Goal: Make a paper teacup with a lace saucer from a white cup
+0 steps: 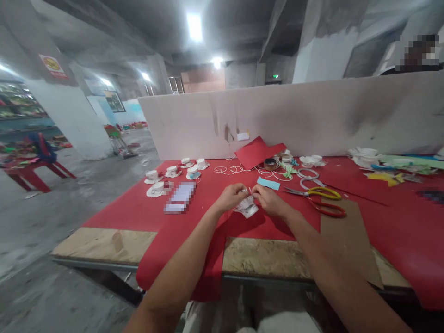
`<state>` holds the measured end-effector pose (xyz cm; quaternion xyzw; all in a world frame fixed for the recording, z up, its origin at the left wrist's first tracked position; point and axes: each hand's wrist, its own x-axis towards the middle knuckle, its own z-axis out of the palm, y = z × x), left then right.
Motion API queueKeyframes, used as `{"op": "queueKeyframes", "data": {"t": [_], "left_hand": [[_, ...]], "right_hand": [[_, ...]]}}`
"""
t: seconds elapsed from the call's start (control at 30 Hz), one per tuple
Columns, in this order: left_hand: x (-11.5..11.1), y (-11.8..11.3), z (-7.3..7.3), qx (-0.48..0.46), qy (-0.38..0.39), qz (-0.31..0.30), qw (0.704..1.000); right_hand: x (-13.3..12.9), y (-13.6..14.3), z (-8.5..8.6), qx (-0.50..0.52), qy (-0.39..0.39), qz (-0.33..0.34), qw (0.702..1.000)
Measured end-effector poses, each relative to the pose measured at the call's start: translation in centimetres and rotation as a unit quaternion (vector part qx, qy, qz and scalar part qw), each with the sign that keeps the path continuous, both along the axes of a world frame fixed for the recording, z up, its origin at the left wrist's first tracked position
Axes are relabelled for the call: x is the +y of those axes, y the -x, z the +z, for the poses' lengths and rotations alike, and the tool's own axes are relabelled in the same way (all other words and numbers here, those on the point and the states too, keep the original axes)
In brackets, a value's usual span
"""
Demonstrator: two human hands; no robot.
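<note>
My left hand (231,196) and my right hand (269,199) are close together over the red table covering, fingers bent in a pinch. Between them is a small white frilled piece (248,209), its pleated side and flat white end showing below the fingertips. Both hands grip its upper edge; the fingers cover the rest. Just beyond the right hand lies a light blue strip (268,183). Yellow-and-red-handled scissors (324,193) lie to the right of that hand, blades toward it.
Several white frilled cup shapes (152,175) stand at the left, near a blurred-out flat object (180,198). White cord (231,170), a roll of brown tape (270,164) and red sheets (256,152) lie behind. Brown board (347,240) is at right. A pale panel (277,115) rises behind.
</note>
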<state>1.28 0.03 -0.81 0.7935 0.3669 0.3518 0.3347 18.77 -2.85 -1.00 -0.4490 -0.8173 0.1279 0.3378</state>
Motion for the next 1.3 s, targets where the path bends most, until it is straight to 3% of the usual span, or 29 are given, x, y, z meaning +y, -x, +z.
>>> {"op": "queueKeyframes", "data": {"t": [0.4, 0.53, 0.7, 0.77, 1.3], "left_hand": [[-0.5, -0.4, 0.2, 0.03, -0.097, 0.03, 0.994], [-0.3, -0.3, 0.1, 0.045, -0.099, 0.036, 0.993], [0.3, -0.2, -0.3, 0.024, -0.083, 0.025, 0.996], [0.5, -0.1, -0.5, 0.018, -0.078, 0.019, 0.997], [0.3, -0.4, -0.2, 0.008, -0.045, 0.01, 0.999]], "right_hand": [[0.2, 0.2, -0.2, 0.02, 0.042, -0.06, 0.997], [0.0, 0.2, 0.1, 0.048, 0.048, -0.028, 0.997], [0.4, -0.5, 0.2, 0.191, 0.087, 0.025, 0.977], [0.7, -0.9, 0.2, 0.205, 0.102, 0.03, 0.973], [0.9, -1.6, 0.2, 0.05, 0.075, 0.028, 0.996]]}}
